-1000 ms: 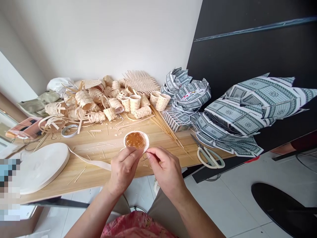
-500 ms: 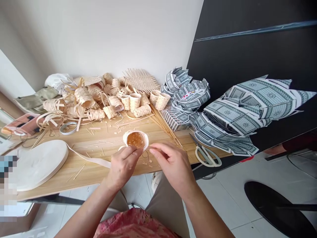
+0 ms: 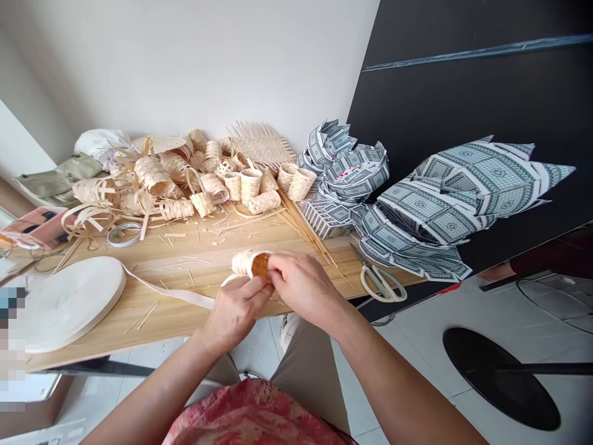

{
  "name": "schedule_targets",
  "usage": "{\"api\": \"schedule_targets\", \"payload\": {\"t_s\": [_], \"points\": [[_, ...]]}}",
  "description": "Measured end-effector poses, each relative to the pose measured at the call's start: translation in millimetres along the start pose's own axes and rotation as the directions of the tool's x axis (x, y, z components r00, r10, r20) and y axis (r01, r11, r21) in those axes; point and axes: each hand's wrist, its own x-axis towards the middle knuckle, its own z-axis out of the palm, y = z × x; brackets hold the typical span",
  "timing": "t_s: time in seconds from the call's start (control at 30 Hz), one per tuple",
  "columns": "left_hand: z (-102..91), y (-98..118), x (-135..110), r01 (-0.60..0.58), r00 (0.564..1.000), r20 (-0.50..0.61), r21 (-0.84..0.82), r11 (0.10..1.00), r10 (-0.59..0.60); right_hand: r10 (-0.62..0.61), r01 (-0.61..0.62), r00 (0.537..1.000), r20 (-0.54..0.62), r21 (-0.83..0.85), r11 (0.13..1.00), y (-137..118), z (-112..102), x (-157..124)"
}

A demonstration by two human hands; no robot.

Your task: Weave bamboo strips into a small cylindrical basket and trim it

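My left hand [image 3: 236, 312] and my right hand [image 3: 301, 285] meet over the wooden tabletop [image 3: 185, 315], both gripping a small woven bamboo cup [image 3: 243, 262]. The cup lies tilted on its side, and its amber-coloured end [image 3: 260, 264] faces my right fingers. A pale flat strip [image 3: 169, 292] runs from a large wound roll of strip [image 3: 69, 303] up to the fingers of my left hand. Part of the cup is hidden behind my fingers.
Woven baskets and cups [image 3: 176, 185] lie heaped with loose strips at the table's back. Bamboo sticks [image 3: 301, 225], a tape roll [image 3: 124, 235], scissors [image 3: 382, 284] and folded printed paper [image 3: 430, 210] lie to either side. A black round seat [image 3: 500, 377] stands on the floor at right.
The cup has turned from facing up to lying on its side. My right hand has closed onto it from the right. The view has shifted slightly.
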Motion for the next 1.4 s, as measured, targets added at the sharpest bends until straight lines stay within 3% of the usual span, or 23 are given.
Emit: {"api": "schedule_targets", "payload": {"t_s": [0.13, 0.3, 0.47, 0.67, 0.77, 0.9, 1.0, 1.13, 1.4], "points": [[-2.2, 1, -1, 0.026, 0.998, 0.054, -0.086, 0.996, -0.021, 0.077, -0.043, 0.985, -0.152, 0.21, 0.977, 3, 9, -3], [-5.5, -7, -1, 0.148, 0.989, 0.047, -0.285, 0.947, -0.141, 0.048, 0.011, 0.989, -0.142, 0.386, 0.922, 1, 0, -8], [-12.2, -10, 5, 0.222, 0.972, 0.04, -0.46, 0.859, -0.23, 0.088, -0.033, 0.991, -0.102, 0.452, 0.891, 0, -7, -10], [-13.2, -11, 9, 0.381, 0.915, 0.175, -0.668, 0.639, -0.364, 0.113, -0.083, 0.994, -0.001, 0.67, 0.738, 5, -5, -12], [-14.9, -13, 12, 0.444, 0.874, 0.243, -0.751, 0.489, -0.421, 0.183, -0.071, 0.981, -0.069, 0.745, 0.663, 11, -3, -8], [-19.3, -12, 15, 0.523, 0.808, 0.337, -0.786, 0.328, -0.483, 0.326, -0.058, 0.93, -0.172, 0.805, 0.59, 22, 2, -3], [-20.1, -11, 15, 0.548, 0.776, 0.377, -0.8, 0.243, -0.506, 0.358, -0.046, 0.905, -0.231, 0.782, 0.622, 29, 6, -2], [-18.6, -11, 15, 0.55, 0.767, 0.404, -0.814, 0.186, -0.499, 0.305, -0.01, 0.888, -0.345, 0.649, 0.761, 32, 9, -4], [-19.1, -14, 15, 0.534, 0.795, 0.389, -0.812, 0.234, -0.464, 0.28, -0.001, 0.881, -0.38, 0.593, 0.805, 32, 10, -5]]}}
